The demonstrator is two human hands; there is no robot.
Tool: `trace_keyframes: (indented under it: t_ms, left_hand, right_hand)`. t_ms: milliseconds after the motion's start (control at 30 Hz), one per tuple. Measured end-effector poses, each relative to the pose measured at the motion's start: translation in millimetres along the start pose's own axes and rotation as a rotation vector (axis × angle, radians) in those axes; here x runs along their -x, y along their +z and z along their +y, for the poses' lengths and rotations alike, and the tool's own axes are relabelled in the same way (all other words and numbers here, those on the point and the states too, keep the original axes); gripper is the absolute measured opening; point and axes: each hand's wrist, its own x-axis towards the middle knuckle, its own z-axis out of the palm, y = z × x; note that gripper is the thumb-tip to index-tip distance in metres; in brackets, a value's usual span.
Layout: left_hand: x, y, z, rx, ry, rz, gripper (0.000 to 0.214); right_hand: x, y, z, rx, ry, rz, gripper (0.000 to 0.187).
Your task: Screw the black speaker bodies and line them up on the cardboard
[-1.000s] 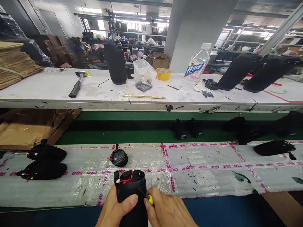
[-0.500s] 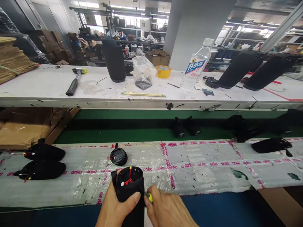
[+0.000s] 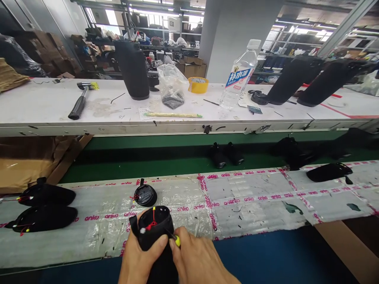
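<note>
A black cylindrical sleeve (image 3: 161,260) stands upright in my left hand (image 3: 139,256), which wraps round its side with the thumb across the front. Red wires with a white connector (image 3: 151,225) show inside its open top, and a black flap sticks out at the rim's left. My right hand (image 3: 198,256) pinches a small tool with a yellow handle (image 3: 177,240). The tool's thin dark shaft meets the sleeve's right side just below the rim; where its tip ends is hidden. Just beyond the sleeve lies a round black part (image 3: 145,195) with a red wire.
Two black sleeves with wires (image 3: 47,217) lie at left on the plastic-covered bench (image 3: 97,236). On the white shelf (image 3: 103,108) are a hammer (image 3: 81,102), a plastic bag (image 3: 173,86), yellow tape (image 3: 198,85), a bottle (image 3: 239,77) and upright black sleeves (image 3: 132,71).
The whole view has shifted, with most of the scene sitting further left. Both hands keep the same grip, and the tool's shaft stays at the sleeve's right side.
</note>
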Motion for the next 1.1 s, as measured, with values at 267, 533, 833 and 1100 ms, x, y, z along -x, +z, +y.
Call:
trace_keyframes:
  t_ms: [267, 533, 833, 1100]
  left_hand:
    - [-4, -13.5, -10, 0.554, -0.336, -0.228, 0.06]
    - [-11, -12.2, -18, 0.505, -0.334, -0.226, 0.065]
    - [-19, 6.7, -37, 0.277, 0.103, -0.452, 0.085]
    - [-53, -5.5, -51, -0.093, 0.325, -0.232, 0.1]
  right_hand:
    - [7, -23, 23, -0.456, 0.23, 0.223, 0.04]
    - [-18, -35, 30, -0.723, 0.131, -0.025, 0.03]
    - [-16, -15, 53, -0.581, 0.121, -0.281, 0.051]
    - [1, 33, 83, -0.582, 0.118, -0.086, 0.031]
